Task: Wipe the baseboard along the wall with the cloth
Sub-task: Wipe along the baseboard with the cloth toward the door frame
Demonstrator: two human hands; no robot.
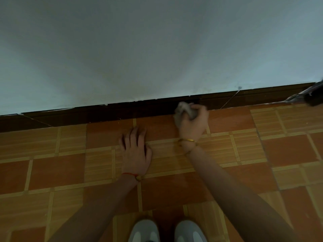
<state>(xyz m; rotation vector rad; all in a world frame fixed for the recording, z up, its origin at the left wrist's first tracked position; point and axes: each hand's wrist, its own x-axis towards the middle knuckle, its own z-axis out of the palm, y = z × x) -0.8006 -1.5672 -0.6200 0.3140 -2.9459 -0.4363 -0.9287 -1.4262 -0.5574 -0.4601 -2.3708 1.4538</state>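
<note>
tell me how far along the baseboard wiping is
Done: nothing can be judged clean; the dark baseboard looks alike on both sides. In hand: the right hand grips the crumpled grey cloth against the baseboard, while the left hand rests on the tiled floor. Left: probably the stretches to either side.

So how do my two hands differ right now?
The right hand grips the cloth against the baseboard; the left hand holds nothing and rests on the floor. The right reaches further toward the wall. Both wear a bracelet.
</note>
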